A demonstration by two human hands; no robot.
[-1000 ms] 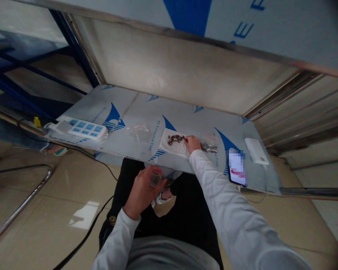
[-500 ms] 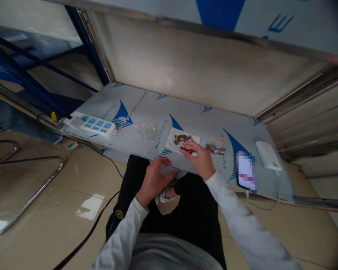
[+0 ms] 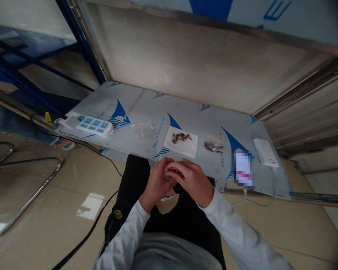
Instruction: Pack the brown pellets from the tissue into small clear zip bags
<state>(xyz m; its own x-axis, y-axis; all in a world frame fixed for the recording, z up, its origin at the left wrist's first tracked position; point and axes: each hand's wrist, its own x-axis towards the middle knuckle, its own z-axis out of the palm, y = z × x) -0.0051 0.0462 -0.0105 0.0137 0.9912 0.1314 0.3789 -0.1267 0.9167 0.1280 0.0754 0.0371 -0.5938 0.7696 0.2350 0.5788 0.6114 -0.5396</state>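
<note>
My left hand [image 3: 157, 184] is curled round a small clear plastic bag [image 3: 166, 171], just off the table's front edge and above my lap. My right hand [image 3: 195, 183] meets it there, its bent fingertips over the bag's opening. Whatever those fingertips pinch is hidden. Beyond the hands lies a white paper sheet [image 3: 189, 150], with a loose heap of small dark brown pieces [image 3: 181, 138] on it. To its right a clear bag of similar dark pieces [image 3: 214, 146] rests on the film-covered table [image 3: 146, 108].
Another clear bag [image 3: 142, 129] lies left of the paper, near a white power strip [image 3: 94, 125]. On the right are a phone [image 3: 243, 168] and a white power bank [image 3: 265, 152] with cables. An upper shelf edge [image 3: 169, 18] overhangs the table.
My right hand has left the brown pieces on the paper and come back to my left hand at the bag. The whole sheet and heap are now uncovered.
</note>
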